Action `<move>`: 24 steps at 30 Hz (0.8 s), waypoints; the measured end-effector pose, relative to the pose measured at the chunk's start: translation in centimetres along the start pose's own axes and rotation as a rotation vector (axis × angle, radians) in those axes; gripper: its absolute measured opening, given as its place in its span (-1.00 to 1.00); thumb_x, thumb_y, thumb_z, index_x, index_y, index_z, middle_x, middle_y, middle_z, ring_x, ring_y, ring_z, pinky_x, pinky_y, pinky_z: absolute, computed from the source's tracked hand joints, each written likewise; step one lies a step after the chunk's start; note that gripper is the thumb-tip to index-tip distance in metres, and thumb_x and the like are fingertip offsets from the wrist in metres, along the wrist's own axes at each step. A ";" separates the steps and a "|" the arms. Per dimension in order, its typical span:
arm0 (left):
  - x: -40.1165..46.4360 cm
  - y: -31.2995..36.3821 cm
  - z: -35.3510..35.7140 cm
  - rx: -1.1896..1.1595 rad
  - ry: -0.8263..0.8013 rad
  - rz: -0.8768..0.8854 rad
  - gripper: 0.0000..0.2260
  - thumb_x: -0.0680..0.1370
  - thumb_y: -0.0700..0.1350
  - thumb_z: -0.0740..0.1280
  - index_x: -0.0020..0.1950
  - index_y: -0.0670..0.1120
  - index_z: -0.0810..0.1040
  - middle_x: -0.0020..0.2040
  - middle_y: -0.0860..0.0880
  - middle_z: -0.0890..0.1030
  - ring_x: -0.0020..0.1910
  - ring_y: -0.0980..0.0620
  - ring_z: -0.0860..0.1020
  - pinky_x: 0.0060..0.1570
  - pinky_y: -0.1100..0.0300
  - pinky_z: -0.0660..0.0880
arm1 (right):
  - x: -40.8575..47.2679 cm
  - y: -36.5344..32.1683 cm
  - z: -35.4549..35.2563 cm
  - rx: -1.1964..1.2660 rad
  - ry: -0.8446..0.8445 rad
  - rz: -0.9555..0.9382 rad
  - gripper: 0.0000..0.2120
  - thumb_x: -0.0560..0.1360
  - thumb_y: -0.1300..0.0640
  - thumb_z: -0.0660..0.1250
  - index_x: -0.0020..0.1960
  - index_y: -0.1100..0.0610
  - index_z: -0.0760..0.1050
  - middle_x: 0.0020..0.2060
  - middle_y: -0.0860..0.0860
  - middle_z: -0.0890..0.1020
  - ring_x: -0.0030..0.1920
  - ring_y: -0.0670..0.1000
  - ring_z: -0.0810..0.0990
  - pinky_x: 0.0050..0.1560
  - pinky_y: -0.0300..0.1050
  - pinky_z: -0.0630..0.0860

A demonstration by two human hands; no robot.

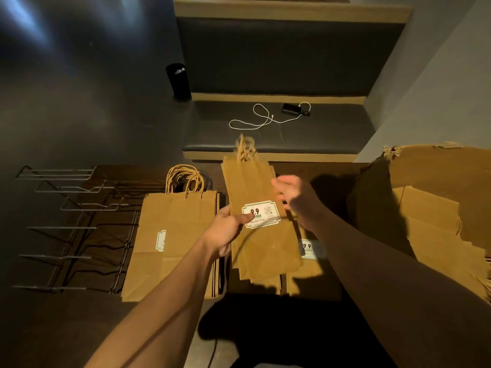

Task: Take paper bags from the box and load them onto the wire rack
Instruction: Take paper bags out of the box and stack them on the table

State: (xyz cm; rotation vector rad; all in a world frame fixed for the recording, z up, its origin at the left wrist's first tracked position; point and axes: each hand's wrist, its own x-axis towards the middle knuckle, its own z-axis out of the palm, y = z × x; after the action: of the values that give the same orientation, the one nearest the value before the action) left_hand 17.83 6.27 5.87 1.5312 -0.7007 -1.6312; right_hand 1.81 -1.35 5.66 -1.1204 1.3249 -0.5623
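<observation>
The held paper bag's label (261,214) reads "9.9", as does another bag's label (310,249) beneath.

A single head-worn view looks steeply down, close above the wire rack (77,229). It faces the bench (279,123) beyond.

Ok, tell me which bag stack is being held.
The middle stack, lifted and tilted, left hand on its sticker; the others lie flat.

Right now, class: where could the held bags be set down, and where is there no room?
Free: the wire rack slots left of the flat bag stack, and the dark bench seat near the white cable. Crowded: beneath both hands, where stacks overlap, and right, at the box.
</observation>
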 end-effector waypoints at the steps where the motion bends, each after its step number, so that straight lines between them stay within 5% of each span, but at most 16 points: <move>1: -0.1 -0.2 -0.3 0.010 0.008 0.005 -0.90 0.60 -0.39 0.24 0.08 -0.25 0.47 -0.02 -0.50 0.52 -0.25 -0.34 0.56 -0.07 -0.03 0.55 | 0.1 0.3 -0.2 -0.020 0.073 -0.003 -0.61 0.54 0.06 0.36 0.33 0.11 0.40 0.05 -0.01 0.49 0.08 0.05 0.53 0.11 0.03 0.44; 2: -0.1 -0.2 -0.5 0.001 0.009 0.016 -0.89 0.59 -0.39 0.27 0.09 -0.25 0.49 -0.11 -0.45 0.59 -0.43 -0.17 0.60 -0.29 0.15 0.60 | 0.2 0.7 -0.2 0.034 0.073 0.033 -0.46 0.52 0.18 0.36 0.45 0.15 0.26 0.13 -0.02 0.48 0.16 0.08 0.53 0.12 0.01 0.47; 4: 0.8 -0.5 -1.1 0.061 -0.024 0.065 -0.84 0.56 -0.38 0.32 0.11 -0.20 0.53 -0.10 -0.23 0.65 -0.52 0.17 0.55 -0.55 0.30 0.45 | 0.1 1.6 -0.1 0.157 -0.022 0.066 -0.51 0.50 0.35 0.28 0.41 0.23 0.30 0.12 0.11 0.60 0.12 0.17 0.61 0.06 0.04 0.58; 6: 1.8 -0.9 -1.4 0.154 -0.025 0.123 -0.77 0.53 -0.39 0.36 0.12 -0.13 0.53 0.04 -0.17 0.65 -0.37 0.19 0.60 -0.46 0.16 0.51 | -0.3 2.0 0.1 0.161 -0.004 0.035 -0.67 0.47 0.41 0.20 0.21 0.22 0.46 0.01 0.16 0.63 0.06 0.17 0.64 0.00 0.03 0.60; 10: 3.0 -2.6 -1.1 0.271 0.037 0.171 -0.72 0.58 -0.29 0.33 0.05 0.11 0.48 0.05 0.07 0.61 0.02 0.12 0.62 -0.11 0.31 0.51 | -1.1 3.1 1.5 0.186 0.125 -0.026 -0.82 0.60 0.28 0.15 -0.14 0.20 0.46 -0.19 0.20 0.52 -0.08 0.06 0.49 0.05 -0.01 0.41; 12: 3.6 -4.4 -1.2 0.298 0.042 0.126 -0.72 0.59 -0.24 0.33 0.17 0.11 0.44 0.14 0.04 0.60 0.14 0.03 0.56 -0.03 0.29 0.46 | -1.6 3.6 2.0 0.329 0.063 0.003 -0.80 0.65 0.23 0.09 -0.03 0.14 0.48 -0.08 0.08 0.56 -0.03 -0.01 0.52 0.17 -0.04 0.37; 14: 4.0 -5.7 -1.4 0.355 0.054 0.102 -0.62 0.60 -0.17 0.33 0.38 0.03 0.34 0.25 0.02 0.55 0.17 0.06 0.51 -0.14 0.40 0.42 | -1.3 4.8 2.1 0.179 0.060 0.091 -0.79 0.65 0.19 0.12 0.24 0.12 0.45 0.16 0.03 0.52 0.16 0.02 0.51 0.25 -0.10 0.38; 17: 4.4 -6.3 -1.6 0.372 0.108 0.077 -0.60 0.62 -0.14 0.30 0.44 -0.06 0.29 0.29 0.02 0.52 0.21 0.06 0.49 -0.23 0.45 0.49 | -1.0 6.8 2.4 -0.074 0.097 0.198 -0.51 0.61 -0.02 0.20 0.51 0.01 0.23 0.47 0.03 0.32 0.44 0.10 0.33 0.43 0.10 0.27; 19: 4.9 -6.3 -1.5 0.414 0.155 0.107 -0.64 0.63 -0.11 0.28 0.41 -0.06 0.31 0.27 0.02 0.54 0.25 0.03 0.50 0.05 0.30 0.50 | -0.9 7.1 2.4 -0.095 0.133 0.163 -0.53 0.60 -0.07 0.19 0.47 0.04 0.27 0.41 0.07 0.40 0.38 0.09 0.39 0.34 0.10 0.39; 22: 5.2 -5.4 -1.3 0.477 0.181 0.189 -0.70 0.64 -0.08 0.26 0.36 -0.04 0.33 0.24 0.04 0.54 0.21 0.06 0.50 0.23 0.13 0.44 | -0.9 5.2 2.2 -0.159 0.247 0.041 -0.72 0.65 0.12 0.17 0.28 0.27 0.37 0.10 0.09 0.51 0.18 0.08 0.47 0.06 -0.13 0.44; 24: 5.4 -4.7 -1.1 0.477 0.164 0.197 -0.74 0.65 -0.06 0.26 0.32 -0.04 0.34 0.25 0.05 0.55 0.22 0.03 0.51 0.28 0.04 0.44 | -1.0 4.1 2.0 0.047 0.247 0.025 -0.70 0.65 0.22 0.16 0.35 0.28 0.33 0.18 0.07 0.48 0.24 0.06 0.43 0.14 -0.15 0.37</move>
State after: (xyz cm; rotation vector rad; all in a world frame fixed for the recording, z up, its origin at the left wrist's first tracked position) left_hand 18.25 4.52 -1.17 1.8339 -1.1670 -1.2281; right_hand 2.39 1.79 2.23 -1.0180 1.5272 -0.7277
